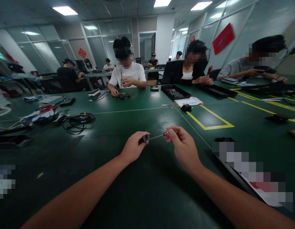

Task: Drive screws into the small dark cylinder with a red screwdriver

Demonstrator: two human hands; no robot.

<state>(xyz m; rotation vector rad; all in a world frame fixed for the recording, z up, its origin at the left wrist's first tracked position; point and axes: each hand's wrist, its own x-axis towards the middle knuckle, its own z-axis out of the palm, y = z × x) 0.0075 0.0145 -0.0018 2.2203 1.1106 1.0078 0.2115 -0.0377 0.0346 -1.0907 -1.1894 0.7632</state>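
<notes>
Near the middle of the view, my left hand [133,147] is closed round a small black cylindrical part [145,138] with a round, ringed end. My right hand [184,148] pinches a screwdriver [165,134] by its red handle. The thin metal shaft points left, and its tip meets or nearly meets the right side of the black part; exact contact is too small to tell. Both hands are above the green table [138,197].
Coiled black cables [79,122] and tangled cords lie at the left. Ahead are a black tray of small parts [175,92], a white paper [190,101] and a small black box [186,108]. People sit across the table. A pixelated sheet [252,171] lies at right.
</notes>
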